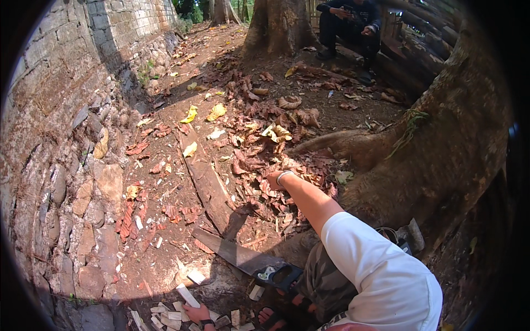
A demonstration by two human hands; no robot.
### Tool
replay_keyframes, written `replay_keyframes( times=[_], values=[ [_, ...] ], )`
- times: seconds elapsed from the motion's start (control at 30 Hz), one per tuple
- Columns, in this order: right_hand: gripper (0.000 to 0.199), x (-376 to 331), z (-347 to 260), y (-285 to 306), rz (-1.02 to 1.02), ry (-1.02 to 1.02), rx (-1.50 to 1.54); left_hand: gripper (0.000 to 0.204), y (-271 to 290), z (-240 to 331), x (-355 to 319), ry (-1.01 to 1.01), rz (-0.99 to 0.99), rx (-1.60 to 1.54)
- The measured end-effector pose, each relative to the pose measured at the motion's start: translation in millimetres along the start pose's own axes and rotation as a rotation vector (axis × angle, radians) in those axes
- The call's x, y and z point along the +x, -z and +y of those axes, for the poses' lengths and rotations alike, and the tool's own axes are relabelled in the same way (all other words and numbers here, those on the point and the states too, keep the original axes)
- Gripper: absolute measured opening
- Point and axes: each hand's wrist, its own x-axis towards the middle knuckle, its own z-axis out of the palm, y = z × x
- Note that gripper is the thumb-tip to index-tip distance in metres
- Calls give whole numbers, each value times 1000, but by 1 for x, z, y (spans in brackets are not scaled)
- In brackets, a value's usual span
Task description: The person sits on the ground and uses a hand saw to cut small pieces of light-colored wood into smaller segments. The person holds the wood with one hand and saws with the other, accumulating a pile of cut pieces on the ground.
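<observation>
At the bottom of the head view, my left hand [195,313], with a black band on its wrist, is closed around a pale, squared wooden block [188,296]. Cut wooden blocks [172,316] lie in a loose pile beside and beneath it. My right arm, in a white sleeve, stretches forward to the dry brown leaves [251,161]. A light bracelet circles that wrist. My right hand [274,180] is at the leaves, its fingers too hidden to read. Between my hands lies a handsaw [237,255] with a black handle, close to my knee.
A weathered plank [207,185] lies on the soil ahead. To the left rises a stone wall [83,193]. A large tree trunk with roots [441,138] stands at the right. Another person in dark clothes [353,25] sits at the far right, near a second trunk [280,30].
</observation>
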Motion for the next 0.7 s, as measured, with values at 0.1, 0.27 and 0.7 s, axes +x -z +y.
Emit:
replay_keyframes(
  times=[0.1, 0.27, 0.7],
  values=[
    [28, 16, -36, 28, -35, 50, -49, 86, -2, -36, 23, 92, 35, 4],
    [31, 18, -2, -3, -103, 95, -184, 66, 4, -11, -6, 0, 67, 108],
    [34, -2, -21, 25, -113, -35, 57, 55, -7, -54, 9, 10, 55, -134]
  ],
)
